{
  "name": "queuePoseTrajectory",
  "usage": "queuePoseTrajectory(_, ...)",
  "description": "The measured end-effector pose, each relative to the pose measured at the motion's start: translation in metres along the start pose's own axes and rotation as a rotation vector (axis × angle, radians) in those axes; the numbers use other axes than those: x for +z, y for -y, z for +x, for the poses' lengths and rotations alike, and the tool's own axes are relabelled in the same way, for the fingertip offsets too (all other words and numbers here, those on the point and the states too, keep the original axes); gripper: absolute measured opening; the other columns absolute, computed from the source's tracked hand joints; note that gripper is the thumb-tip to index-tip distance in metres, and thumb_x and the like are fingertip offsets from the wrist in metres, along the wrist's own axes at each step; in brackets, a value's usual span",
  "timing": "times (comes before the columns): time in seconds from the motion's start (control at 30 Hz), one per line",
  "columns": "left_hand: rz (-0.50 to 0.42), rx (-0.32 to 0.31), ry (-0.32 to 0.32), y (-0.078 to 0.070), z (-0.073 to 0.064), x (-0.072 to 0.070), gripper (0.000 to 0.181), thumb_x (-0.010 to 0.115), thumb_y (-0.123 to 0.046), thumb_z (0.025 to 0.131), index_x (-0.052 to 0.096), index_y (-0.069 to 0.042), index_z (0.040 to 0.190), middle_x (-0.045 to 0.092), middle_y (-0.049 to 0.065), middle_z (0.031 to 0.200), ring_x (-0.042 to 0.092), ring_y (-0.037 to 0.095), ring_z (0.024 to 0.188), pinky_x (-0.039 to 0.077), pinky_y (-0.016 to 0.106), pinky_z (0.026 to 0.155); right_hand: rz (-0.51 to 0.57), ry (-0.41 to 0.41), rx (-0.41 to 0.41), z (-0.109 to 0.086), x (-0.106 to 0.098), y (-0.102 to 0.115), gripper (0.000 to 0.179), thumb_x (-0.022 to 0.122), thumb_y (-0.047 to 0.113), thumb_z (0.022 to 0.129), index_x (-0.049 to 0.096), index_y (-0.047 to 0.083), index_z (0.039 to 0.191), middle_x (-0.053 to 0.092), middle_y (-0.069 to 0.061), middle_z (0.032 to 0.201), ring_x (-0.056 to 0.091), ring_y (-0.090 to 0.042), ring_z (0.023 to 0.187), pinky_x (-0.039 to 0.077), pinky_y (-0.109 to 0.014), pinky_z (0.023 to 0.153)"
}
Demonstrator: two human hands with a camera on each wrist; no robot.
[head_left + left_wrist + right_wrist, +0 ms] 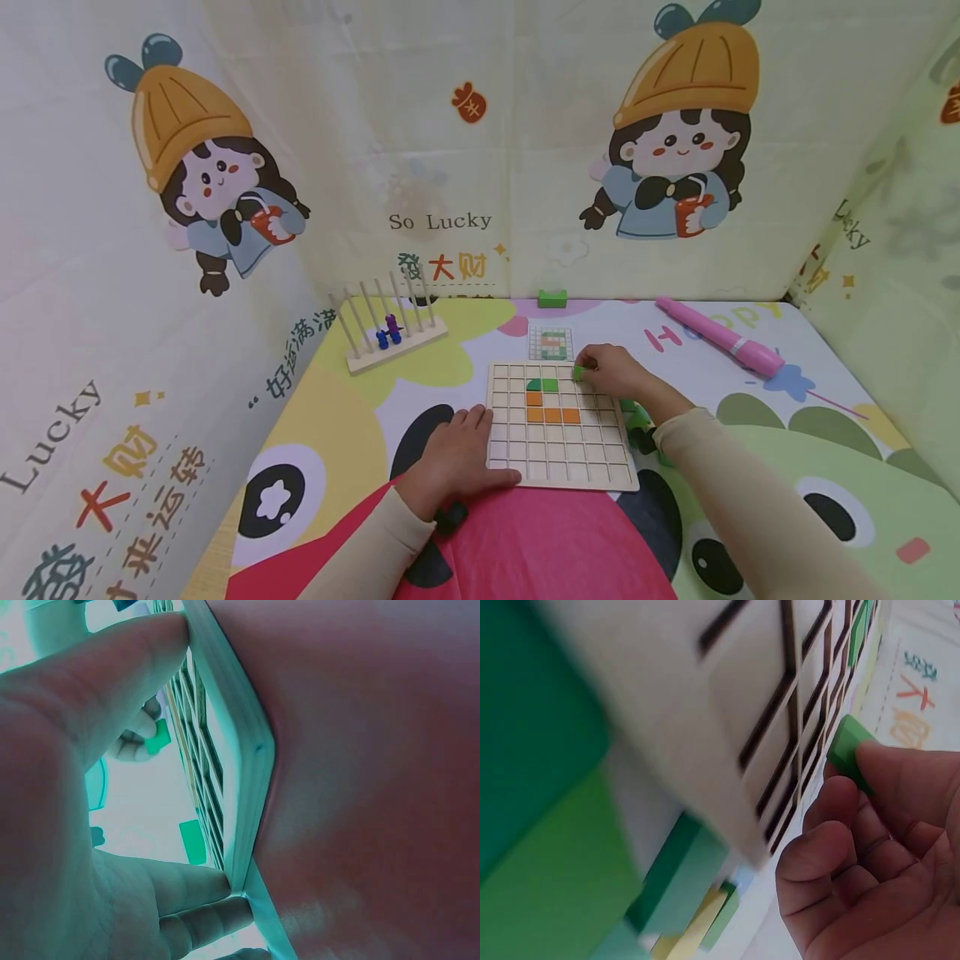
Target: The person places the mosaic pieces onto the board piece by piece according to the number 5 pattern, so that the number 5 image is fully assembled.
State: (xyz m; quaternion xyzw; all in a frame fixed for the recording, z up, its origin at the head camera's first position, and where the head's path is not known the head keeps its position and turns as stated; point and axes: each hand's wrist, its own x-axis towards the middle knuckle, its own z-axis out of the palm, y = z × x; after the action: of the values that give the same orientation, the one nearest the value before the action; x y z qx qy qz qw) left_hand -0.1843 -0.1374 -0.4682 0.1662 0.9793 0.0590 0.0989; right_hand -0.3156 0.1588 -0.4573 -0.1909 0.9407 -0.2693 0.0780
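Observation:
A square wooden grid board [581,475] lies on the patterned cloth, with two green pieces [550,385] and several orange squares [552,415] in its cells. My left hand [459,454] spans its near left corner. Its thumb and fingers touch the board's edges [259,769], fairly straight. Over the board's far right corner, my right hand [617,372] pinches a small green block [847,748] between thumb and fingertips. The block is tilted and apart from the cells in the right wrist view. Beyond the board lies a printed pattern card [536,353].
Loose green blocks [636,413] lie beside the board's right edge, partly hidden by my right arm. A wooden peg rack [397,343] with small blue and purple figures stands back left. At the back are a green block [552,298] and a pink pen-like stick [716,335].

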Motion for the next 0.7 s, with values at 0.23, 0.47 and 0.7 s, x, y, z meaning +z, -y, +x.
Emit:
queuePoseTrajectory(0.23, 0.003, -0.001, 0.001, 0.0, 0.0, 0.0, 0.111, 0.068, -0.078, 0.079, 0.039, -0.008, 0.159, 0.043, 0.01, 0.161, 0.044, 0.032, 0.143, 0.047, 0.051, 0.111, 0.034, 0.043, -0.045, 0.003, 0.005, 0.014, 0.011, 0.065, 0.009, 0.097, 0.067, 0.006, 0.107, 0.07, -0.007, 0.1, 0.061, -0.023, 0.094, 0.051, -0.048, 0.09)
queuePoseTrajectory(0.47, 0.005, 0.001, -0.006, 0.0, 0.001, 0.001, 0.11, 0.067, -0.078, 0.079, 0.039, -0.007, 0.158, 0.044, 0.01, 0.16, 0.045, 0.032, 0.143, 0.048, 0.051, 0.111, -0.002, 0.075, -0.042, 0.005, 0.009, 0.02, 0.008, 0.066, 0.01, 0.098, 0.068, 0.007, 0.105, 0.07, -0.005, 0.1, 0.06, -0.021, 0.093, 0.051, -0.046, 0.092)
queuePoseTrajectory(0.7, 0.008, 0.005, -0.012, 0.0, 0.001, 0.002, 0.11, 0.068, -0.078, 0.078, 0.04, -0.007, 0.158, 0.045, 0.01, 0.16, 0.046, 0.033, 0.142, 0.049, 0.051, 0.109, -0.023, 0.086, -0.035, 0.003, 0.011, 0.021, 0.007, 0.067, 0.01, 0.098, 0.068, 0.007, 0.104, 0.069, -0.004, 0.096, 0.059, -0.021, 0.09, 0.051, -0.045, 0.089)
